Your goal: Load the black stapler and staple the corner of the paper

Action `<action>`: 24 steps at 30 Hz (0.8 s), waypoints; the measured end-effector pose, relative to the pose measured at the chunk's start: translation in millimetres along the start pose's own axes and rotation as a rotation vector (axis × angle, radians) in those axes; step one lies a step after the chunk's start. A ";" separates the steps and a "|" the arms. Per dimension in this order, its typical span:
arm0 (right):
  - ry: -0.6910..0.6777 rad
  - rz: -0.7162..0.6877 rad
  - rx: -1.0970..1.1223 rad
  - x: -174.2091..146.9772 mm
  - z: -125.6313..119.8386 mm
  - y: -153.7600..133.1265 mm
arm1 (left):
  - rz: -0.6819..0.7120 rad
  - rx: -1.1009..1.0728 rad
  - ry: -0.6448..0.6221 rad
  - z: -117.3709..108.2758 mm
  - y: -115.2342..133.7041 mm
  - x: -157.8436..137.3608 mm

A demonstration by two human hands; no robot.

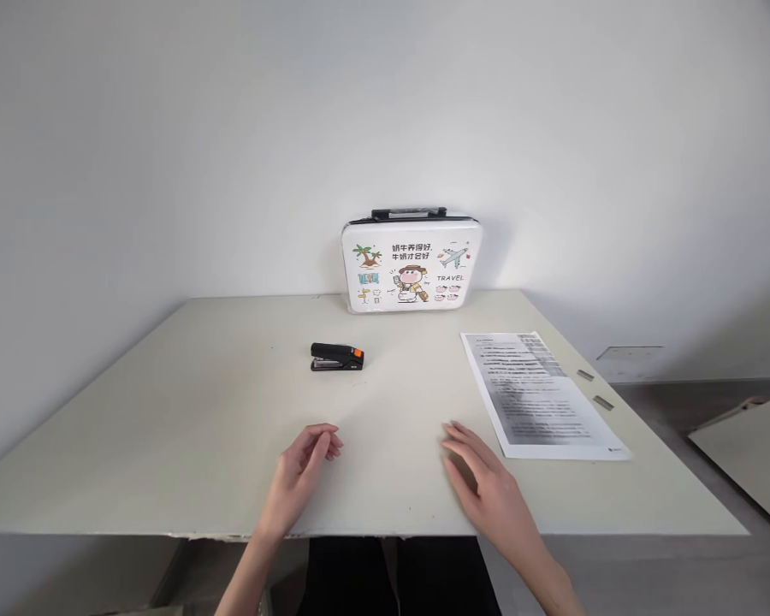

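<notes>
Standing carry case (412, 267): upright at the rear of the worktop (134, 445), close to the wall (231, 171); contact with the wall cannot be confirmed; a knock to the front could make the case slide or topple.

Black stapler (337, 358): on its base, between the carry case and the left hand (305, 466); its narrow opening faces left; a grip on the upper arm alone could swing it apart; whether it is loaded cannot be told; fingers near the opening would risk a pinch or prick.

Left hand: near the front edge; fingers loosely curled, nothing seen held; a hurried reach could push the stapler instead of seating it in the palm.

Right hand (484, 479): fingers partly extended, thumb apart, nothing held; just beside the sheet's lower-left corner; a careless sweep could crease that corner.

Printed sheet (532, 393): flat, right of centre; thin and probably hard to lift from the surface; sliding it rightward could carry the two grey strips (585, 375) over the side.
</notes>
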State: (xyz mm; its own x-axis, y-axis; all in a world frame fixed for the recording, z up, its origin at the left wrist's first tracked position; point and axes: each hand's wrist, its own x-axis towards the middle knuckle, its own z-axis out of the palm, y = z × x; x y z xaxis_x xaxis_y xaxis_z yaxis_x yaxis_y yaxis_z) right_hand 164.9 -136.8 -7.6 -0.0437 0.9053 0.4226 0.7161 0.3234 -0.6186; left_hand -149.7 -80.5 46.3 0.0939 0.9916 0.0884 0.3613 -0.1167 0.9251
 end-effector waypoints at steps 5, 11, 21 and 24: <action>-0.022 0.004 -0.019 -1.0 1.3 1.2 | -0.040 -0.001 -0.003 -0.7 0.3 -1.0; -0.022 -0.005 -0.068 -0.5 4.5 1.0 | -0.082 0.015 -0.019 -1.6 -2.2 -0.9; -0.264 -0.098 -0.062 53.3 21.6 -15.2 | -0.090 0.020 -0.053 -3.4 -0.4 -3.6; -0.311 -0.140 -0.008 89.6 38.7 -22.6 | -0.089 0.021 -0.054 -3.4 0.2 -4.8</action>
State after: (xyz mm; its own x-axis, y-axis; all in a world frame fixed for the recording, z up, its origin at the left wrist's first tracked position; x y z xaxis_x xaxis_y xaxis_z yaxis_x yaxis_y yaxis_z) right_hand 117.9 -52.3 18.6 -0.3512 0.8934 0.2801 0.6936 0.4492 -0.5631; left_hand -153.2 -85.2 47.3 0.1102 0.9938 -0.0147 0.3896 -0.0296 0.9205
